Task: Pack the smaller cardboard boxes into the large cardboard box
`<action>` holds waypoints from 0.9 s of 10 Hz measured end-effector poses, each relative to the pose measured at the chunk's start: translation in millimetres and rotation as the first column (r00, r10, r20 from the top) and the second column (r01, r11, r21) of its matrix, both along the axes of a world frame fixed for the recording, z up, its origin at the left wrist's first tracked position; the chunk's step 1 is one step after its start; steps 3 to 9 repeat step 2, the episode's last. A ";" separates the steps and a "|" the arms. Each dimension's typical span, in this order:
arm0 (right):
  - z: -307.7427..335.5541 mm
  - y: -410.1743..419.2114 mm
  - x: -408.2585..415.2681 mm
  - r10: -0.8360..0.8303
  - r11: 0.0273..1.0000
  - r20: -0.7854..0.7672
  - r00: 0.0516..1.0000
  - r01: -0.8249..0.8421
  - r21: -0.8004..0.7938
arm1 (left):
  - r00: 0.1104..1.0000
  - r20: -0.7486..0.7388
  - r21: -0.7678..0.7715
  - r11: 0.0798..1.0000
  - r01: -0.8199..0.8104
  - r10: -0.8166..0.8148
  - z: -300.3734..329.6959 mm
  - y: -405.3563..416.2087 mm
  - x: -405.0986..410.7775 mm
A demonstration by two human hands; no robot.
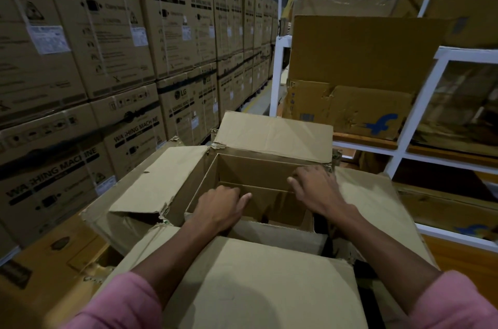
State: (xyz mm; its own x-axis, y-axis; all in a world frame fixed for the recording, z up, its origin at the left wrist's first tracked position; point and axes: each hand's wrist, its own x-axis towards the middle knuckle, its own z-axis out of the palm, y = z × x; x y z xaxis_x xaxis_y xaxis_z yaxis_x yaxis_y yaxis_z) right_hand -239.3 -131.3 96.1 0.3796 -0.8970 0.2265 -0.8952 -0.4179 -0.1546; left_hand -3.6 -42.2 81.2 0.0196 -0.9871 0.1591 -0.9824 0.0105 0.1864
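The large cardboard box (258,274) stands in front of me with its flaps spread outward. Inside it sits a smaller open cardboard box (258,169), top flaps up, its inside dark and seemingly empty. My left hand (219,206) grips the smaller box's left wall, fingers curled over the rim and thumb pointing right. My right hand (314,187) grips its right rim, fingers hooked over the edge. Both forearms reach over the large box's near flap.
Stacked washing-machine cartons (107,59) form a wall on the left. A white metal rack (404,145) with flattened cardboard (350,110) stands at the right. Another carton (54,261) lies low at the left. A narrow aisle runs ahead between stacks and rack.
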 end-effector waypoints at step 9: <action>16.5 -10.2 -24.8 -0.034 0.993 0.218 0.975 0.057 -0.103 | 1.000 -0.016 -0.044 0.999 0.018 -0.019 5.5 -7.8 -1.6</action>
